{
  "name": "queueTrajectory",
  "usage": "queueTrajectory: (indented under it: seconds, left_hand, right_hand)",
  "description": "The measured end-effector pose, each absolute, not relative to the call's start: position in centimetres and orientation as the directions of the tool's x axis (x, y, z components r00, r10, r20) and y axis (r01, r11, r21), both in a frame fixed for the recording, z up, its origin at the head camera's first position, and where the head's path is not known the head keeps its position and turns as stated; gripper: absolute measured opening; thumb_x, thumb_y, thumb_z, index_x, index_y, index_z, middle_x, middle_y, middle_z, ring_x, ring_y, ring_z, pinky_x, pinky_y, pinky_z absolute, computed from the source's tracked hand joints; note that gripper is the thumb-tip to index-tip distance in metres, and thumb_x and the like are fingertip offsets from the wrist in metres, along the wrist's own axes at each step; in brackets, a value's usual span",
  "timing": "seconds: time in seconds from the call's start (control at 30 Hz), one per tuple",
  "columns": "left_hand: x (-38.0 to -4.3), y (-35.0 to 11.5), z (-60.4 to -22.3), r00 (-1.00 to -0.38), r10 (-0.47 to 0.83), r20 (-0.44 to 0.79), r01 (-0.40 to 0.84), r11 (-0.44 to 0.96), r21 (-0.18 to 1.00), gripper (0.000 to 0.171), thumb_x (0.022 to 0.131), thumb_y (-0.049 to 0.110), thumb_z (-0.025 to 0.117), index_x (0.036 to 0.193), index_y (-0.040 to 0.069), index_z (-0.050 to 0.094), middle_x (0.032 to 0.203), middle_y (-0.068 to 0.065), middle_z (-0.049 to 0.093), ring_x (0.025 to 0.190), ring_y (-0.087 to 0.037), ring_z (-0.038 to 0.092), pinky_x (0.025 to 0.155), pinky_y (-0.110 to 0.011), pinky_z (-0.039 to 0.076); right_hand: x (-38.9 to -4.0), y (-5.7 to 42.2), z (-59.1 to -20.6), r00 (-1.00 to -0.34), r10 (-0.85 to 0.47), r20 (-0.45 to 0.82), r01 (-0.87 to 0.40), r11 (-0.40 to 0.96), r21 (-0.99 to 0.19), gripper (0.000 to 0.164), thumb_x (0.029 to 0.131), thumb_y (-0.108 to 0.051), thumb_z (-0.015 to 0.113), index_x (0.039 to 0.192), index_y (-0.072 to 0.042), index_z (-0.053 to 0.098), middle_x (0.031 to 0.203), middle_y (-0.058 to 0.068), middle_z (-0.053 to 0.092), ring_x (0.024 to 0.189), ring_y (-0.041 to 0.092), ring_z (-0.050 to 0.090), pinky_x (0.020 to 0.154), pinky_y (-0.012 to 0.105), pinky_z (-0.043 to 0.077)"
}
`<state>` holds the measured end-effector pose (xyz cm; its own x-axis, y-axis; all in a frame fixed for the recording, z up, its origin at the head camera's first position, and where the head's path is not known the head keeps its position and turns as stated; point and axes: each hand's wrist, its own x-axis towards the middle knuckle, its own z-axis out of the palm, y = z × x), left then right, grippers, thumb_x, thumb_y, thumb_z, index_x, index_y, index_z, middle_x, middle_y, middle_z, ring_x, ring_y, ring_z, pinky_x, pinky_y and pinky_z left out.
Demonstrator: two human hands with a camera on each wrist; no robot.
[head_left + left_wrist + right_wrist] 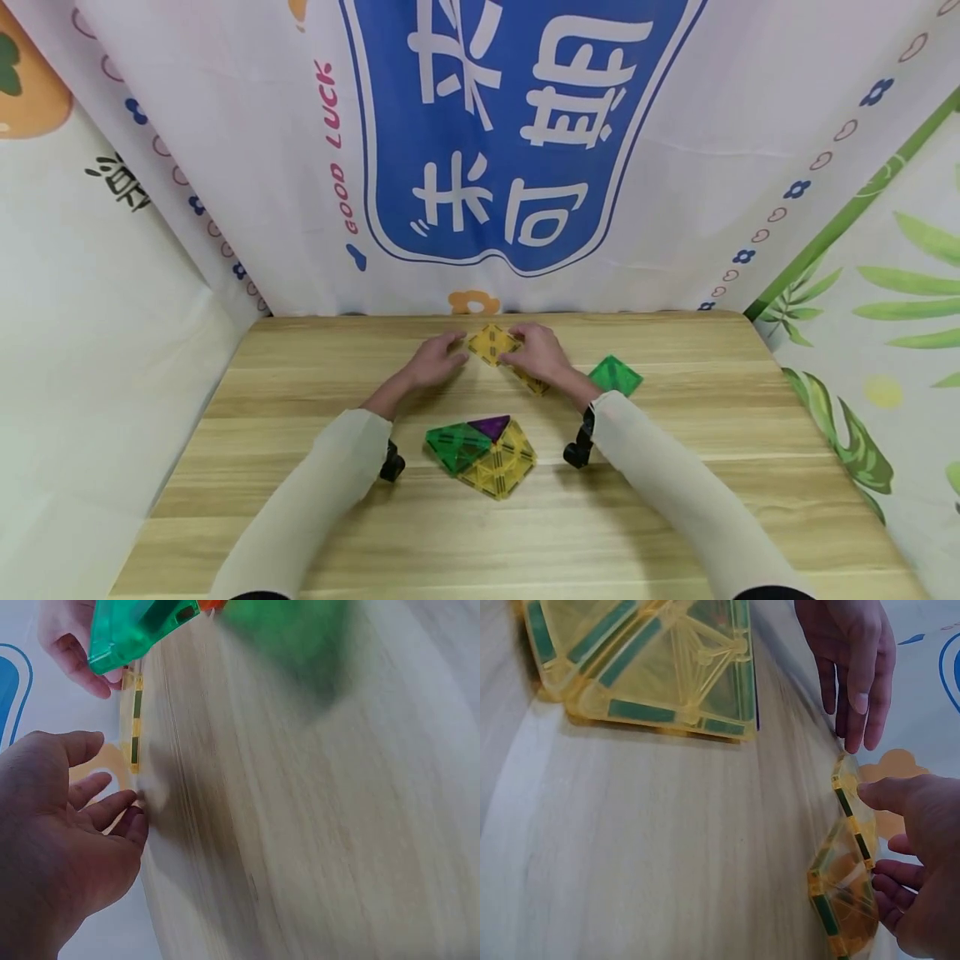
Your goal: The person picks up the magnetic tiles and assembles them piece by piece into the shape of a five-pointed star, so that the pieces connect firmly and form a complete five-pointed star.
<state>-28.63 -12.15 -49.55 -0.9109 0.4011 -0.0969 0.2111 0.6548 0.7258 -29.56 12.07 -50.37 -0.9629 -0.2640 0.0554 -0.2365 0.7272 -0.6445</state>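
Note:
A translucent yellow magnetic tile (491, 343) in a diamond shape lies near the table's back edge. My right hand (542, 354) holds its right corner between thumb and fingers. Under that hand, a second yellow tile (531, 382) shows partly; in the right wrist view this lower tile (844, 892) meets the first at an angle. My left hand (437, 360) is just left of the diamond, fingers relaxed and spread, holding nothing. The left wrist view has the same hand (82, 817) beside the end of the yellow tile (136, 727).
Nearer the front lies a joined cluster of a green tile (456, 446), a purple tile (491, 427) and yellow tiles (502, 475). Another green tile (617, 375) sits by the right forearm. A printed cloth (300, 250) hangs behind the wooden table (315, 533).

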Motion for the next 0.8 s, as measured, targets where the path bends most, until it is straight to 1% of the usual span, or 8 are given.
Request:
queueTrajectory:
  seconds: [0.13,0.23,0.43,0.53,0.63,0.73,0.8]
  left_hand:
    - [-29.1,-11.9,-49.8,-0.907,0.409,-0.097,0.217,0.652,0.726,0.051,0.110,0.012,0.054,0.155,-0.009,0.043,0.162,-0.026,0.043,0.153,-0.039,0.039,0.127,-0.050,0.031]
    - [-29.2,-11.6,-49.9,-0.899,0.431,-0.077,0.247,0.644,0.724,0.048,0.109,0.010,0.054,0.152,-0.010,0.046,0.159,-0.027,0.047,0.151,-0.040,0.041,0.126,-0.051,0.033]
    - [-29.0,-10.8,-49.5,-0.891,0.448,-0.071,0.248,0.613,0.751,0.044,0.109,0.008,0.055,0.149,-0.010,0.051,0.154,-0.026,0.053,0.146,-0.039,0.047,0.123,-0.051,0.038]
    - [-28.8,-10.7,-49.4,-0.901,0.425,-0.091,0.205,0.600,0.773,0.042,0.109,0.008,0.056,0.148,-0.008,0.054,0.152,-0.025,0.054,0.144,-0.037,0.050,0.121,-0.049,0.041]
    - [-28.9,-10.8,-49.5,-0.919,0.377,-0.117,0.128,0.565,0.815,0.040,0.109,0.008,0.056,0.146,-0.005,0.057,0.149,-0.022,0.057,0.139,-0.035,0.053,0.118,-0.047,0.045]
    - [-29.0,-11.0,-49.8,-0.935,0.330,-0.127,0.069,0.523,0.850,0.037,0.109,0.008,0.057,0.143,-0.004,0.061,0.144,-0.021,0.061,0.132,-0.034,0.059,0.111,-0.045,0.050]
    - [-29.1,-11.0,-49.9,-0.942,0.314,-0.123,0.057,0.508,0.859,0.034,0.108,0.007,0.058,0.140,-0.004,0.063,0.140,-0.021,0.064,0.128,-0.034,0.061,0.108,-0.044,0.052]
  right_hand:
    - [-29.9,11.7,-50.8,-0.962,-0.263,0.067,-0.244,0.733,-0.635,0.059,0.088,-0.025,0.088,0.137,0.002,0.068,0.136,0.018,0.070,0.125,0.034,0.066,0.107,0.045,0.054]
    - [-30.0,11.5,-51.0,-0.961,-0.264,0.080,-0.254,0.737,-0.626,0.059,0.088,-0.023,0.089,0.137,0.002,0.068,0.136,0.018,0.070,0.125,0.034,0.066,0.107,0.045,0.054]
    - [-30.0,11.1,-51.2,-0.957,-0.272,0.101,-0.273,0.727,-0.630,0.057,0.086,-0.019,0.089,0.135,0.002,0.069,0.133,0.019,0.071,0.121,0.033,0.067,0.103,0.046,0.056]
    - [-29.8,11.0,-51.2,-0.958,-0.273,0.084,-0.260,0.715,-0.649,0.058,0.085,-0.018,0.090,0.136,0.002,0.069,0.133,0.018,0.071,0.120,0.032,0.067,0.102,0.045,0.056]
    - [-29.6,10.9,-51.1,-0.959,-0.277,0.063,-0.248,0.707,-0.662,0.060,0.084,-0.018,0.091,0.136,0.001,0.069,0.134,0.017,0.070,0.121,0.031,0.066,0.103,0.045,0.055]
    - [-29.5,10.8,-51.1,-0.955,-0.291,0.058,-0.255,0.704,-0.663,0.059,0.084,-0.019,0.092,0.135,0.000,0.070,0.135,0.016,0.069,0.122,0.031,0.066,0.103,0.045,0.055]
    - [-29.4,10.8,-51.0,-0.951,-0.304,0.057,-0.263,0.700,-0.664,0.059,0.083,-0.019,0.092,0.134,-0.001,0.070,0.136,0.016,0.069,0.121,0.031,0.065,0.102,0.045,0.055]
